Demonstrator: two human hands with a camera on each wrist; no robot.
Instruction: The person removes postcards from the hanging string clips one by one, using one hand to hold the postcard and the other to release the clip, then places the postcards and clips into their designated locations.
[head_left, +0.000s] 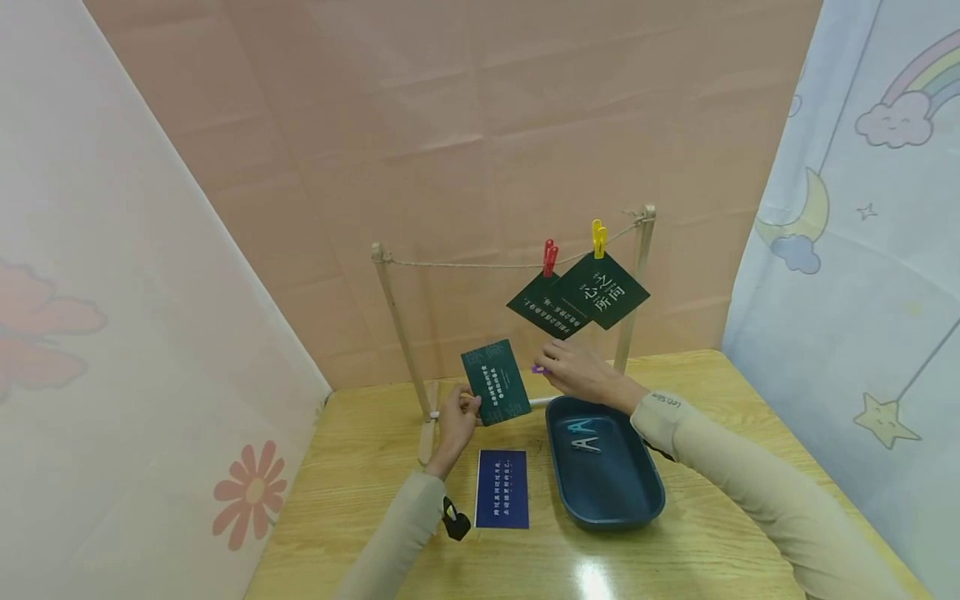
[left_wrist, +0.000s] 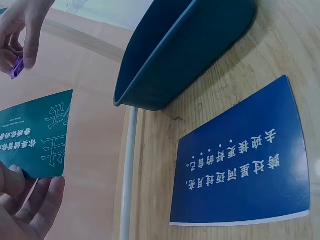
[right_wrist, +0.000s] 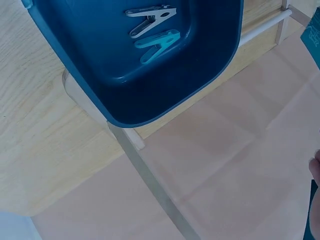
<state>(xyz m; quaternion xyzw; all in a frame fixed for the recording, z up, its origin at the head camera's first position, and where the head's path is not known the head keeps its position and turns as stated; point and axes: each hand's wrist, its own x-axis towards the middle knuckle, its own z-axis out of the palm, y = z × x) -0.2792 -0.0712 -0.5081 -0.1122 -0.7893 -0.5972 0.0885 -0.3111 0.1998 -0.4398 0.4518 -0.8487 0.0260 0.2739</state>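
Note:
My left hand [head_left: 457, 417] pinches a dark green card [head_left: 497, 379] with white writing by its lower left edge, in the air in front of the string. A purple clothespin [head_left: 540, 369] sits between the fingertips of my right hand [head_left: 573, 367], just right of that card. Two green cards hang from the string [head_left: 465, 266]: one under a red clothespin [head_left: 551, 258], the other under a yellow clothespin [head_left: 598, 239], partly overlapping. On the table lies a blue card [left_wrist: 240, 165] with white writing.
A dark blue basin [head_left: 607, 518] stands right of the blue card, holding a grey clothespin [right_wrist: 152, 21] and a turquoise clothespin [right_wrist: 157, 45]. Wooden posts [head_left: 402, 333] carry the string at both ends, and a white rod [left_wrist: 129, 170] runs low between them.

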